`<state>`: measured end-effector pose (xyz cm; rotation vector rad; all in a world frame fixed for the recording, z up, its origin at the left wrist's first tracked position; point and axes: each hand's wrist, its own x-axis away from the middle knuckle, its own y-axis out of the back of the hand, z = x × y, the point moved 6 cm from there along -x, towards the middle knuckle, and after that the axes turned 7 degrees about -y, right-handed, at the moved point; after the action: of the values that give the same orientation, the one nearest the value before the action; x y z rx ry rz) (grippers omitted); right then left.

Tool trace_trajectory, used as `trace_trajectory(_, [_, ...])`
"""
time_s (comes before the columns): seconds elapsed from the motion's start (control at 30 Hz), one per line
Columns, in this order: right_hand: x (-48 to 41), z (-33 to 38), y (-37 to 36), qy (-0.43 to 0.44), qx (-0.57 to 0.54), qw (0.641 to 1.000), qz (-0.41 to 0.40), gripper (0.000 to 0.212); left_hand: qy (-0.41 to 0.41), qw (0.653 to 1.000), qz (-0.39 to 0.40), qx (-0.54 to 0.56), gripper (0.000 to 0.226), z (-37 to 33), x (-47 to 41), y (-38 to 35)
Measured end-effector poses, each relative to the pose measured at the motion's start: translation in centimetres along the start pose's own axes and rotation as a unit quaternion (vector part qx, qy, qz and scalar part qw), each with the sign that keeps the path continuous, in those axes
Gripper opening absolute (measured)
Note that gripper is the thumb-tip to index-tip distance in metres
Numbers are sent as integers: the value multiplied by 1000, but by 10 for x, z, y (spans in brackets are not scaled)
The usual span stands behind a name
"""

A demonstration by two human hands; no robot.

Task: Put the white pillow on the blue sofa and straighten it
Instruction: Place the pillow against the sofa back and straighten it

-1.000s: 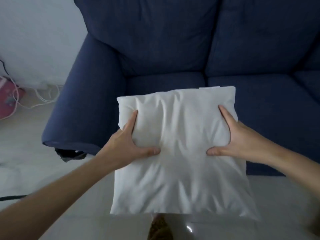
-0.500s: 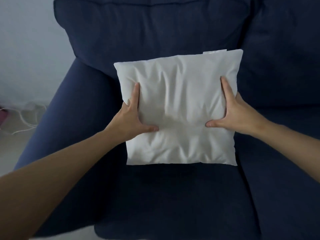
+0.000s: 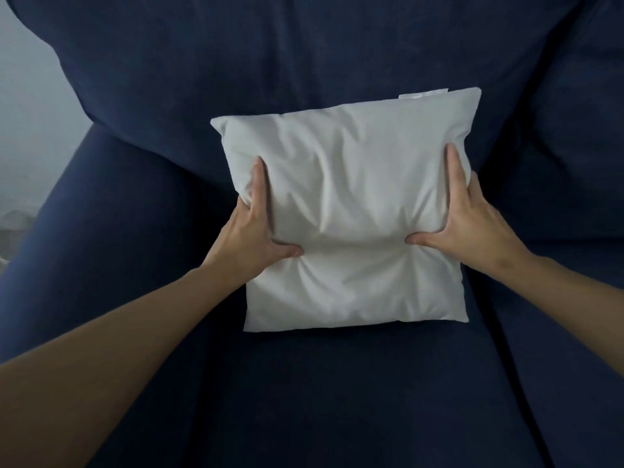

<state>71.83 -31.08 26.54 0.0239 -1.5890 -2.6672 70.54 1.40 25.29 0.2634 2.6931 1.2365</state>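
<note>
forearms: both bare, enter from the bottom corners, reach forward over the seat
seat cushion (image 3: 320, 400): dark blue, nearest part of the sofa, bare fabric in front of the pillow
left hand (image 3: 248, 239): clamped on the pillow's left edge, thumb dug into the front face near mid-height, index finger laid straight up the side, other fingers hidden behind the edge
right hand (image 3: 472, 228): same hold mirrored on the right edge, thumb pressing in from the right, index finger up along the side, remaining fingers wrapped out of sight
white pillow (image 3: 351, 197): square, held between both hands, bottom edge down at the seat cushion, cannot tell if it bears weight there; top leans toward the back cushion; sits a bit skewed, right top corner higher than left; fabric creased, deep dent across the middle between the two thumbs
tag (image 3: 422, 93): small white label on the top edge, right of centre
back cushion (image 3: 270, 62): dark blue, directly behind the pillow, fills the upper frame
left armrest (image 3: 101, 204): rounded, blue, beside the left forearm
blue sofa (image 3: 557, 163): second back cushion on the right, seam running down the seat
wall (image 3: 30, 113): pale, far left, behind the armrest
</note>
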Motion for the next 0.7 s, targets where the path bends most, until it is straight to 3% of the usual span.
trace_trajectory(0.3, [6,4,0,22,-16,998,-55,144,-36,998,-42,-32,149,4,4,17])
trace_trajectory(0.53, [-4,-11,-17,-1,37,999,-12,146,3,998,-4,-70,147,26,-7,10])
trace_trajectory(0.63, [-4,-27,-12,-39,34,998,21,143,37,996,-6,-82,136,31,-3,20])
trace_trajectory(0.7, [-3,-25,5,5,74,997,-33,131,2,983,-71,-169,119,23,-2,42])
